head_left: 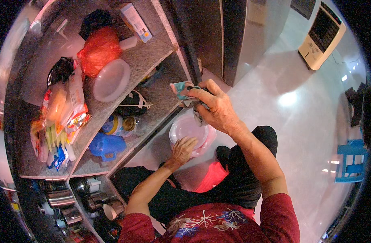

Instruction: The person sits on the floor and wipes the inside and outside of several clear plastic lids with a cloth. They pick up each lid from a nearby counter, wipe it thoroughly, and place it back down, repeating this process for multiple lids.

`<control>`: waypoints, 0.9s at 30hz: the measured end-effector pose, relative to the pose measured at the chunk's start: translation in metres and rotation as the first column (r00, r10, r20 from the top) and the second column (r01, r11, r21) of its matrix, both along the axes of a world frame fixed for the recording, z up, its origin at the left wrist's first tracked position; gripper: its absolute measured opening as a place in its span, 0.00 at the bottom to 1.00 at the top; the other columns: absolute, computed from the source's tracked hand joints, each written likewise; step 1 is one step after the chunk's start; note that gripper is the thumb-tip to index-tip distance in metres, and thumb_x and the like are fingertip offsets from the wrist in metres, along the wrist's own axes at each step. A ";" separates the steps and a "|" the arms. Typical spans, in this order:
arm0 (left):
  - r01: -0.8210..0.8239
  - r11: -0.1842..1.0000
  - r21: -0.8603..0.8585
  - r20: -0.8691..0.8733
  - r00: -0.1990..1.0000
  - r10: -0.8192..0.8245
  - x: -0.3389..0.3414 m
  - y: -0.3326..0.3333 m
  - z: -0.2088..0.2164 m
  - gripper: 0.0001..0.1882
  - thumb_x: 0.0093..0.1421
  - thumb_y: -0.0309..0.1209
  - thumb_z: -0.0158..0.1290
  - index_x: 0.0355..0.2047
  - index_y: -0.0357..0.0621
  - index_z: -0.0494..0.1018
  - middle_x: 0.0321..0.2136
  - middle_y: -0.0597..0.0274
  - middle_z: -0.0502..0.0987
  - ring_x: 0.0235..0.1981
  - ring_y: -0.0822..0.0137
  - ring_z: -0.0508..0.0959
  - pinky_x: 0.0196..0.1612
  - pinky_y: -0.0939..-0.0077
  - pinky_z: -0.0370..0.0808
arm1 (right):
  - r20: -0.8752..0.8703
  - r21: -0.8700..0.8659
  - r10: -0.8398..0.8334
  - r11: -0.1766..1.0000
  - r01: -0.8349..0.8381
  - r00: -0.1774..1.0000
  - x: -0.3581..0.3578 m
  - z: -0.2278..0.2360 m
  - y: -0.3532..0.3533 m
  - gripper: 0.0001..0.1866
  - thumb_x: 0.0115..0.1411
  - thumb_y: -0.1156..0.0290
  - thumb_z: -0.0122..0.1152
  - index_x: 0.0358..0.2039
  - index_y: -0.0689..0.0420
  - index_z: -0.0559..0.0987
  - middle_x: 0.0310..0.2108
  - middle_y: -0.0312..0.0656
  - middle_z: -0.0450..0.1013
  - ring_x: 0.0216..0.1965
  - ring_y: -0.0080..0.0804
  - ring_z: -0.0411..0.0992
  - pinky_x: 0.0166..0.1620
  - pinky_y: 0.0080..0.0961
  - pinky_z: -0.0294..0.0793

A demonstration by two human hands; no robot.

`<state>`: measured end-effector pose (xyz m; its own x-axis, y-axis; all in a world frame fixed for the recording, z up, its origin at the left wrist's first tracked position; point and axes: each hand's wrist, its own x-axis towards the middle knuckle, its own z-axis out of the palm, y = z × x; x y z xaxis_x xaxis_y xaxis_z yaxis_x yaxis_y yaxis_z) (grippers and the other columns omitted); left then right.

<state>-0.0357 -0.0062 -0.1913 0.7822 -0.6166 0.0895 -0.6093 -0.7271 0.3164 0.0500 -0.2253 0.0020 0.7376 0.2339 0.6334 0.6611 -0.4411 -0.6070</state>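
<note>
My right hand [215,106] is closed round a crumpled packet [179,89], printed teal and pinkish with a greyish part hanging below the fingers. It is raised in front of the shelf edge. My left hand [183,150] lies with its fingers stretched over the near rim of a round translucent plastic tub [189,128]. The tub is low down near the floor, between the cabinet and my knees. Pinkish plastic shows round its right side. The tub's contents cannot be made out.
At left, the upper shelf holds a red plastic bag [99,50], a white oval tray [111,81] and several food packets [57,117]. Below are a blue jug [107,146], a tin [120,125] and metal pots [60,199]. An air cooler [321,38] and blue chair [351,161] stand at right.
</note>
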 end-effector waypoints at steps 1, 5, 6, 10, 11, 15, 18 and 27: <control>0.014 0.998 0.064 -0.008 1.000 -0.013 -0.001 0.001 -0.005 0.21 0.56 0.28 0.50 0.52 0.43 0.70 0.53 0.57 0.71 0.55 0.49 0.69 0.58 0.58 0.66 | -0.006 -0.011 -0.001 1.000 0.001 1.000 0.000 0.002 0.000 0.22 0.46 0.82 0.57 0.44 0.54 0.77 0.37 0.47 0.69 0.39 0.47 0.71 0.41 0.36 0.73; 0.073 0.975 0.211 0.002 0.997 -0.075 -0.006 0.002 -0.025 0.25 0.55 0.36 0.54 0.54 0.48 0.69 0.58 0.60 0.66 0.58 0.50 0.64 0.53 0.48 0.65 | 0.014 0.009 -0.014 1.000 0.014 1.000 0.002 0.001 -0.001 0.22 0.45 0.82 0.57 0.43 0.54 0.78 0.38 0.47 0.69 0.39 0.47 0.71 0.41 0.36 0.74; 0.073 0.970 0.232 -0.011 0.997 -0.072 -0.009 0.002 -0.030 0.26 0.55 0.37 0.55 0.55 0.49 0.68 0.59 0.60 0.65 0.59 0.50 0.63 0.53 0.47 0.65 | 0.008 0.010 -0.016 1.000 0.016 1.000 0.002 0.001 -0.001 0.22 0.45 0.82 0.57 0.43 0.54 0.78 0.38 0.48 0.69 0.39 0.47 0.71 0.41 0.37 0.74; 0.073 0.958 0.277 -0.067 0.996 -0.056 -0.009 0.004 -0.043 0.32 0.51 0.37 0.59 0.58 0.50 0.65 0.59 0.59 0.63 0.60 0.48 0.61 0.52 0.46 0.66 | -0.015 -0.002 -0.021 1.000 0.021 1.000 0.003 -0.001 -0.004 0.22 0.45 0.83 0.57 0.43 0.54 0.78 0.38 0.48 0.69 0.39 0.48 0.71 0.41 0.37 0.74; 0.073 0.958 0.276 -0.045 0.997 -0.063 -0.009 0.005 -0.046 0.34 0.50 0.38 0.60 0.58 0.50 0.64 0.59 0.58 0.63 0.60 0.48 0.61 0.52 0.47 0.66 | -0.025 -0.004 -0.015 1.000 0.015 1.000 0.003 -0.001 -0.005 0.23 0.44 0.83 0.57 0.43 0.54 0.78 0.38 0.48 0.69 0.39 0.48 0.71 0.41 0.37 0.74; 0.072 0.968 0.240 0.013 0.997 -0.077 -0.007 0.009 -0.063 0.36 0.49 0.39 0.61 0.59 0.50 0.63 0.58 0.56 0.63 0.59 0.47 0.62 0.51 0.47 0.66 | -0.048 -0.005 0.010 1.000 -0.010 0.999 0.002 0.002 -0.003 0.24 0.44 0.84 0.56 0.44 0.54 0.78 0.38 0.48 0.69 0.39 0.48 0.71 0.42 0.37 0.73; 0.065 0.973 0.220 -0.008 0.998 -0.065 -0.006 0.006 -0.062 0.35 0.50 0.38 0.60 0.59 0.50 0.63 0.58 0.55 0.63 0.59 0.47 0.62 0.50 0.46 0.66 | -0.054 -0.002 0.013 1.000 -0.013 0.998 0.003 -0.001 -0.002 0.24 0.43 0.84 0.56 0.44 0.53 0.78 0.38 0.48 0.69 0.39 0.48 0.71 0.42 0.37 0.73; 0.023 0.995 0.093 0.107 0.994 -0.033 0.010 0.001 -0.030 0.34 0.50 0.41 0.59 0.58 0.52 0.64 0.58 0.53 0.62 0.60 0.45 0.59 0.52 0.37 0.64 | -0.051 -0.008 0.028 1.000 -0.029 0.998 0.010 0.002 0.008 0.25 0.43 0.81 0.61 0.45 0.49 0.78 0.40 0.47 0.69 0.40 0.48 0.71 0.42 0.38 0.75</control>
<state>-0.0259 -0.0056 -0.2218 0.7533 -0.6476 0.1148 -0.6568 -0.7320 0.1809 0.0599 -0.2174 0.0036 0.7619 0.2604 0.5931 0.6417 -0.4278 -0.6365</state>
